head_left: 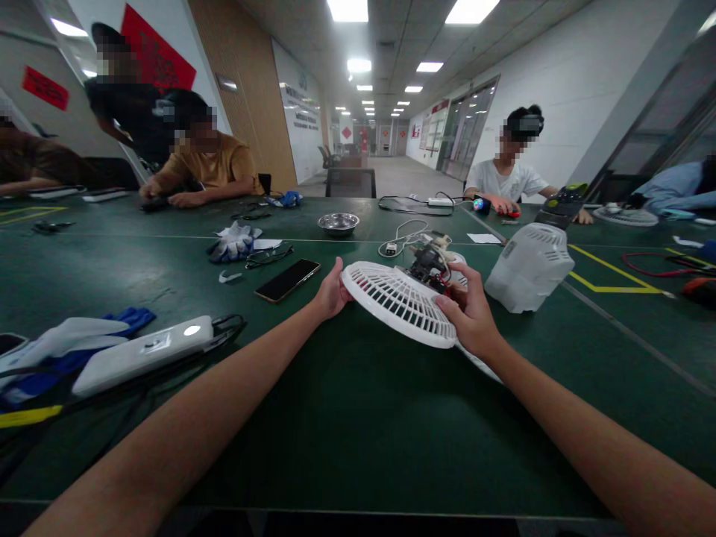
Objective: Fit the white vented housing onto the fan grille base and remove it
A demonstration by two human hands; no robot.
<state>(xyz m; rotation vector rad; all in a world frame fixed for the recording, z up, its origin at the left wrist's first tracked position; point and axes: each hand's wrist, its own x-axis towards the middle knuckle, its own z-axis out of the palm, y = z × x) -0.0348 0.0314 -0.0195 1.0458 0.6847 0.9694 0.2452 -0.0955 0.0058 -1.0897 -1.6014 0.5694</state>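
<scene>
A white round fan grille (400, 302) is held up over the green table between my two hands. At its left rim my left hand (334, 289) grips the edge, thumb pointing up and fingers behind it. My right hand (468, 313) is closed on the right side of the grille, near the fan's motor (429, 265), which sits bare behind the grille with wires showing. Another white curved part shows under my right hand, mostly hidden. To the right a translucent white plastic housing (531, 268) stands on the table.
Left of my hands lie a black phone (288, 280), gloves (232, 242), glasses (269, 256) and a white power strip (146, 354). A steel bowl (338, 223) and a white cable (400, 240) are farther back. Several people sit or stand around the table.
</scene>
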